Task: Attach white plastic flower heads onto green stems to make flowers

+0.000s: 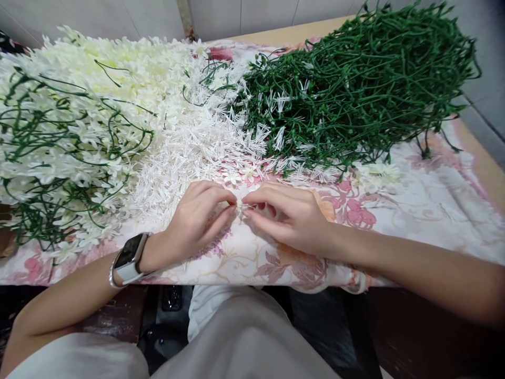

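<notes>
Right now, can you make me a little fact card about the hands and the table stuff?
Left hand: pinching a small white piece
Right hand: pinching the same piece
Left wrist: watch
Green stems: big pile, back right
White flowers: heaped left, some green among them
Thin white bits: between the piles
Cloth: flower pattern

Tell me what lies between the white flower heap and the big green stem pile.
In the head view, a heap of white artificial stamens, some strewn onto the stems.
</notes>
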